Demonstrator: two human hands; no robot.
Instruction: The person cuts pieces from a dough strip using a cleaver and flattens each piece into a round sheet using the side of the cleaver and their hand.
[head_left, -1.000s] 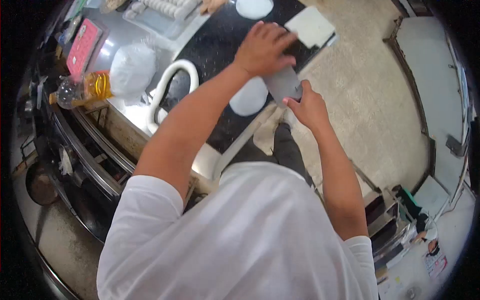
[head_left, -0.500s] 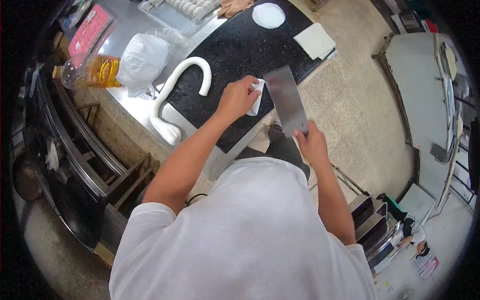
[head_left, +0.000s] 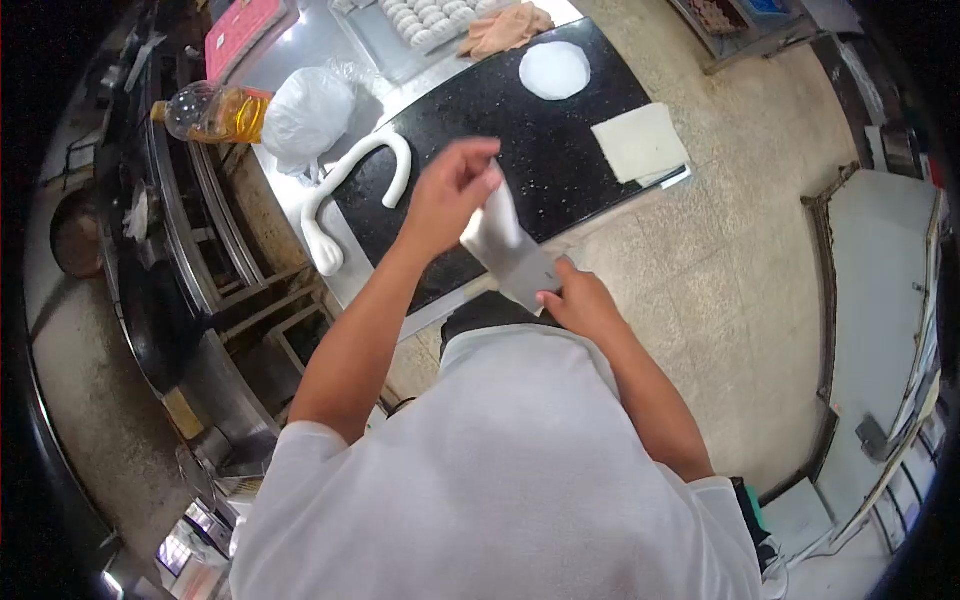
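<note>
My right hand (head_left: 583, 297) is closed round the handle end of a broad cleaver (head_left: 530, 278), whose blade points up and left. Fingers bent, my left hand (head_left: 445, 205) pinches a folded white cloth (head_left: 497, 203), possibly paper, against the blade's far part. Both hands are above the near edge of a black speckled work slab (head_left: 475, 120). To the left, a hooked rope of white dough (head_left: 398, 165) lies across the slab and the steel table, thick at one end. A round white dough sheet (head_left: 555, 70) lies at the far side.
A folded cream cloth (head_left: 642, 143) lies at the slab's right edge. Leftward stand a white plastic bag (head_left: 308, 115), an oil bottle (head_left: 215, 113) and a pink tray (head_left: 243, 35). Behind are a tray of dough pieces (head_left: 430, 18) and a brown cloth (head_left: 507, 28).
The cleaver has moved left and down, and its blade now meets the white cloth. My left hand has lifted the cloth off the slab. The camera view has shifted.
</note>
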